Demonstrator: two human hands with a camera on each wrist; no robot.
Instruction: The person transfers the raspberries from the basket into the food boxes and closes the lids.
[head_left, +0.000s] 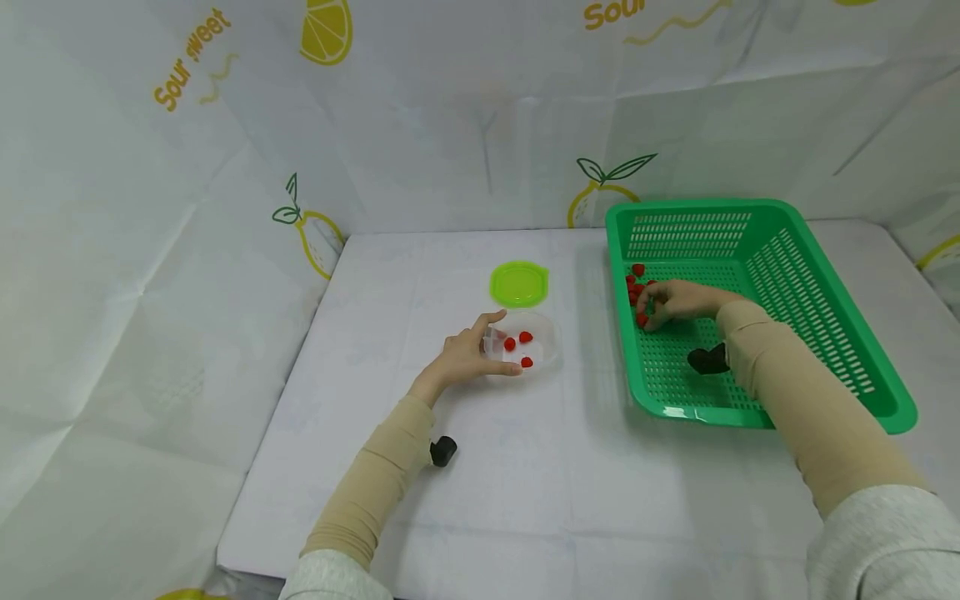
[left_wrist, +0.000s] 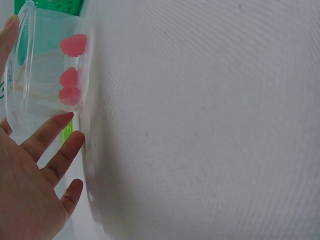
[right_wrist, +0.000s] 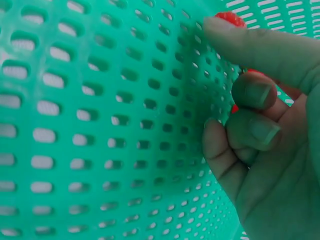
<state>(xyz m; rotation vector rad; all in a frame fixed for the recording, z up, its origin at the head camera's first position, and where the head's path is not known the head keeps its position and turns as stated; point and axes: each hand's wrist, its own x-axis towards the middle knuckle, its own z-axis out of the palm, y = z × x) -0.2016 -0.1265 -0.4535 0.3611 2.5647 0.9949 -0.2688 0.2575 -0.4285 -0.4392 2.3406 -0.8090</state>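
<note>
Red raspberry-shaped berries (head_left: 526, 337) lay in two places: three sat on the bottom of a clear, round plastic container (head_left: 546, 345), and a small cluster was gathered at the left side of a large, bright green plastic basket (head_left: 667, 385) with slotted walls and a perforated floor. The left hand (head_left: 467, 353) held the container from its left side, index finger at the far edge and thumb along the near one, the other fingers spread apart beneath the rim. Inside the basket, the right hand (head_left: 681, 302) reached over the cluster, several fingers curled and the fingertips right by a red berry; whether it had hold of one could not be told. A lime-green round lid (head_left: 519, 284) with a small tab lay flat just behind the container, on the white-covered surface (head_left: 517, 475). Beige sleeves (head_left: 375, 479) covered both forearms, and a small black object (head_left: 443, 451) showed beside the left one. Behind the surface hung a white sheet (head_left: 450, 125) printed with lemons.
</note>
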